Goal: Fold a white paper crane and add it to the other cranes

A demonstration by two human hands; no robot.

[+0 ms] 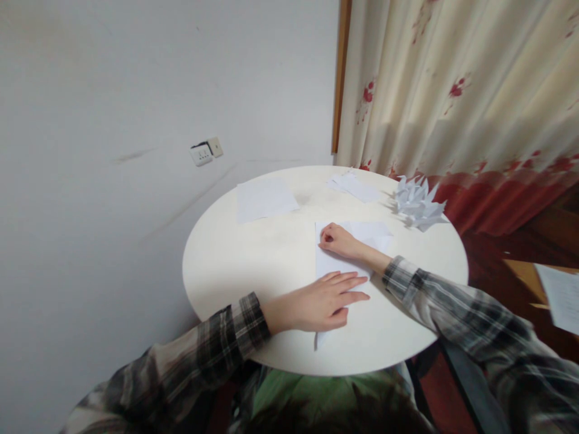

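A white sheet of paper (357,236) lies folded on the round white table (235,265), in front of me. My left hand (323,300) rests flat on the near part of the sheet, fingers stretched out and together. My right hand (337,240) is curled into a loose fist and presses its fingertips on the sheet's far left edge, along the fold. Both arms wear plaid sleeves.
Another white sheet (265,199) lies at the table's far left. A small stack of paper (353,184) and a heap of folded paper shapes (418,203) sit at the far right. A wall with a socket (205,150) stands left, a flowered curtain (456,90) right.
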